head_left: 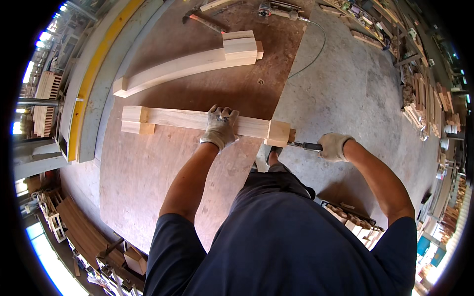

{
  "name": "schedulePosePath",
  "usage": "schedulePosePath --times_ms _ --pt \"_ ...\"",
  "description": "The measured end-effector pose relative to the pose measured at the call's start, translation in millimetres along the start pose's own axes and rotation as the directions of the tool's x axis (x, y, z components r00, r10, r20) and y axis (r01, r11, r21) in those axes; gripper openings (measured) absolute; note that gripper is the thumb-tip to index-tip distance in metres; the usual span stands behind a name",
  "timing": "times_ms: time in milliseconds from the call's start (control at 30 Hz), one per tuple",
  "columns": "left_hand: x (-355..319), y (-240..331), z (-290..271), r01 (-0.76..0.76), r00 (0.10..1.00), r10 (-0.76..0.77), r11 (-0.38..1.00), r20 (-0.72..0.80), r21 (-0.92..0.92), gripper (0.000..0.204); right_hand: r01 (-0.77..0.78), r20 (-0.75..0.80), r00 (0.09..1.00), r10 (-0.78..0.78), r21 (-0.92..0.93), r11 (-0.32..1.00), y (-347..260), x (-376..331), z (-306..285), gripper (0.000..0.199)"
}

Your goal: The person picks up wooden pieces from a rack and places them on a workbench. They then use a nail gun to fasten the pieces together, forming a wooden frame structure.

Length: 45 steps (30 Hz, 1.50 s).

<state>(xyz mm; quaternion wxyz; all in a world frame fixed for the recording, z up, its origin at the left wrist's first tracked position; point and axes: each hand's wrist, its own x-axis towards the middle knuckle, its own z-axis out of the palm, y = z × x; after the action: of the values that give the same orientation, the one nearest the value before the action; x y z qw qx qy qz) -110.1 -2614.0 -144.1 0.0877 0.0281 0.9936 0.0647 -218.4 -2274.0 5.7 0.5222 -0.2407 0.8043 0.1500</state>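
Note:
My gloved left hand [220, 129] lies over the middle of a pale wooden beam [175, 118], its fingers bent across the far edge. The beam lies crosswise in front of me, with a wooden block [138, 120] at its left end and another block [278, 132] at its right. My gloved right hand [334, 147] is closed round a black-handled tool [311, 146]. The tool's narrow dark shaft points left and reaches the right-end block; its exact kind and its tip cannot be made out. Beyond the beam rests a curved wooden piece [182, 67] with blocks at its ends.
A brown board [148, 182] lies under the wood, beside a concrete floor [345, 84]. At the far side are a hammer [203, 21] and a power tool [277, 10] trailing a thin hose [323, 44]. A yellow-striped beam [94, 74] runs along the left; stacked timber [419, 103] stands right.

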Motion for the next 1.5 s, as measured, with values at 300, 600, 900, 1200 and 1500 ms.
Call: schedulePosePath --times_ms 300,600,900,1200,1500 --pt "3 2 -2 0.007 1.0 -0.007 1.0 0.01 0.019 0.078 0.0 -0.128 0.991 0.025 0.186 0.983 0 -3 37 0.037" --pt "3 0 0 0.014 1.0 -0.014 1.0 -0.001 -0.019 0.079 0.121 -0.348 0.937 -0.033 0.234 0.965 20 24 86 0.035" --pt "3 2 -1 0.018 0.999 -0.018 1.0 0.037 -0.006 0.082 0.287 -0.287 0.957 -0.038 0.926 0.244 18 80 182 0.032" --pt "0 -3 0 -0.026 1.0 0.026 1.0 0.01 -0.011 0.09 0.127 -0.175 0.955 0.239 0.971 0.205 43 79 250 0.028" --pt "-10 -85 -4 0.036 0.989 -0.058 0.986 0.135 0.162 0.093 -0.113 0.15 0.858 0.492 0.988 -0.103 90 85 386 0.019"
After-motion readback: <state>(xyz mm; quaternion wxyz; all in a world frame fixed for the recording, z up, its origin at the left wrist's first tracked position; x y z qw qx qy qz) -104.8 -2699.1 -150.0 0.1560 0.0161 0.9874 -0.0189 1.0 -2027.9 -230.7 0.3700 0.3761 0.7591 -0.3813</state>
